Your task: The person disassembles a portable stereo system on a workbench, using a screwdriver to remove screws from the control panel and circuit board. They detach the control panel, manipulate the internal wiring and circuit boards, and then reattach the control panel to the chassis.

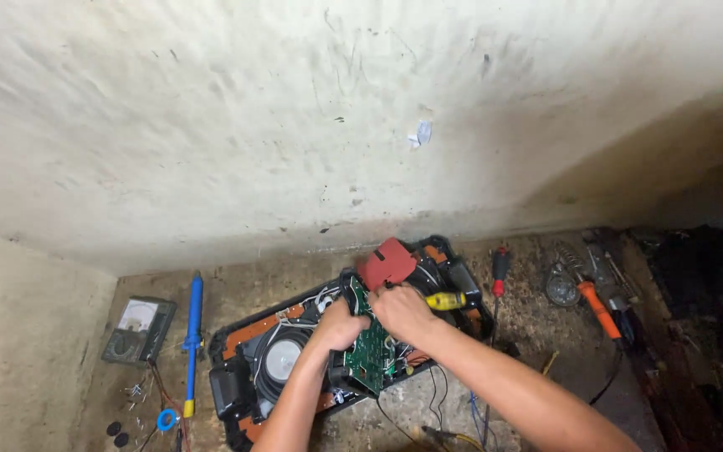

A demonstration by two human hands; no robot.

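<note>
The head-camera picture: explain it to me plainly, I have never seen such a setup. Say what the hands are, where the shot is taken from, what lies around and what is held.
There is no machine here: a person works with two bare hands, and the single camera sits on their head, looking down and forward at a dirty floor beside a pale wall. In the middle lies an opened black and orange speaker case, its round speaker cone showing. The left hand steadies a green circuit board standing up in the case. The right hand holds a yellow-handled screwdriver at the board's top. Around it lie a blue soldering iron, a grey meter, a red-handled screwdriver and an orange-handled tool.
</note>
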